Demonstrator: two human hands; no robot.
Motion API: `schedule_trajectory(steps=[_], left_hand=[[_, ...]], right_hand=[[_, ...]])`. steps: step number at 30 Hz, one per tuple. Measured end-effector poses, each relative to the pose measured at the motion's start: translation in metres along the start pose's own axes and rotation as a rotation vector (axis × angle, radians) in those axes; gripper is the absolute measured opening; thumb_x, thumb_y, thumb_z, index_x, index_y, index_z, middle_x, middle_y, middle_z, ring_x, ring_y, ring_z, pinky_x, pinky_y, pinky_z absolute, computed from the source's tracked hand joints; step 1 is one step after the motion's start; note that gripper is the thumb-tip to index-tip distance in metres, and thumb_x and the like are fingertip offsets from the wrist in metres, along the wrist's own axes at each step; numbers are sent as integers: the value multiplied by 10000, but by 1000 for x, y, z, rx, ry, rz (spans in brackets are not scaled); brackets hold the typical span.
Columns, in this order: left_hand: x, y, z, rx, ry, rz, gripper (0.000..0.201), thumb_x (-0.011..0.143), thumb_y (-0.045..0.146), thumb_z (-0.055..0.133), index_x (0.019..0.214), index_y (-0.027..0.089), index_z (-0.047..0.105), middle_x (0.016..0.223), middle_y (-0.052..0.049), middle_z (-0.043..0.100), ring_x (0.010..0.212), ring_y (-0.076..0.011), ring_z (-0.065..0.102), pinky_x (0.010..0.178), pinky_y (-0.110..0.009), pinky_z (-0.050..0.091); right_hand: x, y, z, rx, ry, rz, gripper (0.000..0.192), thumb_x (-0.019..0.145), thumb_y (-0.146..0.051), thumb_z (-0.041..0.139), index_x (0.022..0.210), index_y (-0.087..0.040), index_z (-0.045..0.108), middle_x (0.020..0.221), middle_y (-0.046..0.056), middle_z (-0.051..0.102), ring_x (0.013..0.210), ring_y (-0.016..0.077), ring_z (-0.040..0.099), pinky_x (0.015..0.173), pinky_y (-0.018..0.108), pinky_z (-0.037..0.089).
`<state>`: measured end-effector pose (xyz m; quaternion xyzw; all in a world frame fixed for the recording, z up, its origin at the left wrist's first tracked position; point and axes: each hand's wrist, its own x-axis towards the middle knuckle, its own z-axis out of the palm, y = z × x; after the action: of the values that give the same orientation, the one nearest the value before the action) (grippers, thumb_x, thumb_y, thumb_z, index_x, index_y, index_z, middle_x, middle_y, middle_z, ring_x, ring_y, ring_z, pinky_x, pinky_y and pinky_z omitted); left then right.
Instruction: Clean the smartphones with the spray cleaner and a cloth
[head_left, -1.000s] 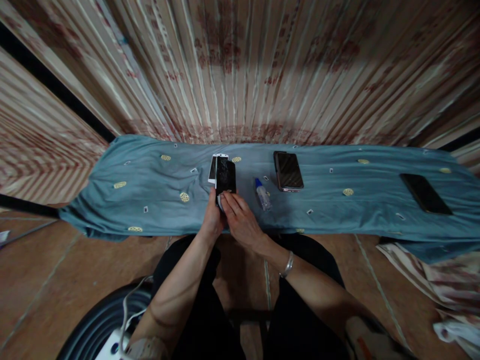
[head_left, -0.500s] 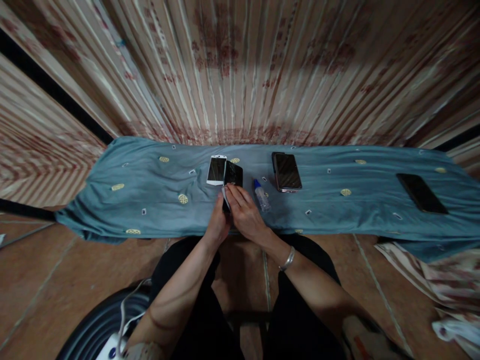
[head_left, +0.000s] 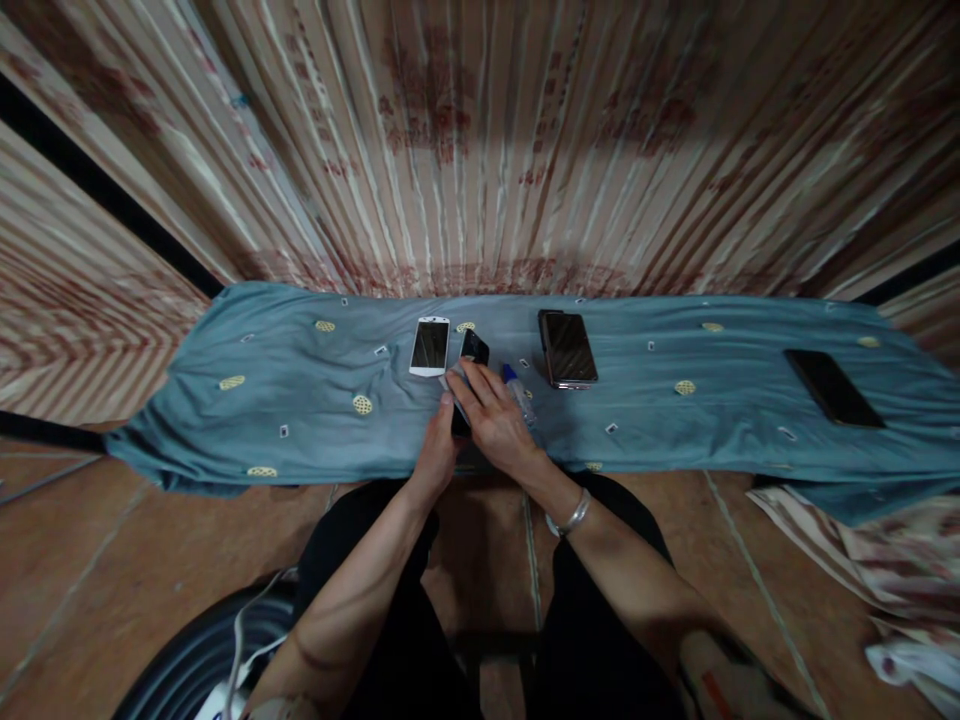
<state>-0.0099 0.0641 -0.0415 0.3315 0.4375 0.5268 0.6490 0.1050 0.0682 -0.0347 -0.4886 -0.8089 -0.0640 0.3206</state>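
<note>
My left hand is closed around the lower left side of a black phone, which is tilted above the cloth-covered surface. Across the phone's face lies my right hand, fingers together, pressing a pale grey cloth to it; most of this cloth is hidden. Only the phone's upper end shows clearly. A white phone with a dark screen lies just beyond, to the left. Close by my right fingers is a small clear bottle with a blue cap, partly covered by the hand.
A stack of dark phones lies right of centre, and another black phone far right. They rest on a teal patterned cloth. Striped curtains hang behind. A black ribbed round object with a white cable stands lower left.
My right hand has shifted slightly right and covers part of the bottle. The held phone has turned, and less of its upper end shows. The view has moved slightly.
</note>
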Motion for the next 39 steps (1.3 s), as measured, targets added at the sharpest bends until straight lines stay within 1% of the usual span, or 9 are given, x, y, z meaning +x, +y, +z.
schedule_trajectory(steps=[3,5,9,16,20,26,30,36,39], left_hand=[[-2,-1,-1,102,-15,-22,608,873,570,631,1267,110,679,1271,-166,706,1292,-351,590,1029,-474,532],[-3,-2,-2,128,-39,-37,633,825,621,656,1178,99,712,1171,-171,733,1204,-358,637,941,-472,573],[-2,-6,-3,175,-77,-48,648,776,685,660,1074,115,734,1066,-152,749,1070,-330,683,806,-416,599],[-7,-4,2,220,-119,-62,666,719,746,664,955,127,730,880,-109,745,820,-260,688,641,-346,545],[-12,-2,5,232,-151,-85,649,722,743,662,942,136,729,867,-99,748,763,-242,680,629,-346,535],[-15,-3,4,226,-185,-108,607,758,702,660,993,150,755,914,-111,771,882,-299,711,721,-400,568],[-18,0,4,228,-215,-98,598,789,675,652,1050,149,760,924,-112,775,925,-307,712,783,-412,567],[-19,6,4,229,-184,-95,649,783,723,621,988,125,767,925,-130,773,892,-294,712,775,-403,568],[-19,8,4,199,-179,-123,667,776,739,617,956,113,763,905,-137,770,877,-295,719,764,-410,579]], right_hand=[[4,10,3,-12,29,24,448,1007,-117,430,1429,-127,582,1520,152,545,1406,277,482,1196,452,412],[6,17,5,-17,45,52,459,992,-98,437,1427,-122,581,1514,154,549,1411,280,475,1205,454,402],[9,27,6,-16,44,102,506,972,-79,438,1463,-139,544,1535,152,526,1440,290,440,1209,491,392],[14,41,1,-11,53,176,552,937,-32,398,1467,-117,526,1532,170,521,1434,286,447,1210,508,386],[14,46,1,18,75,214,554,920,-25,371,1444,-98,535,1467,177,579,1391,279,496,1187,501,409],[13,54,4,106,88,275,532,912,-56,366,1413,-71,543,1389,200,622,1317,280,554,1158,503,428],[12,64,6,144,70,372,489,911,-84,368,1348,-70,589,1279,202,680,1191,288,627,1104,502,465],[6,75,12,290,128,453,462,866,-132,408,1262,-126,646,1098,138,746,1018,261,674,967,415,532],[8,75,14,403,143,566,427,847,-161,410,1174,-151,686,963,98,745,913,256,667,882,389,535]])
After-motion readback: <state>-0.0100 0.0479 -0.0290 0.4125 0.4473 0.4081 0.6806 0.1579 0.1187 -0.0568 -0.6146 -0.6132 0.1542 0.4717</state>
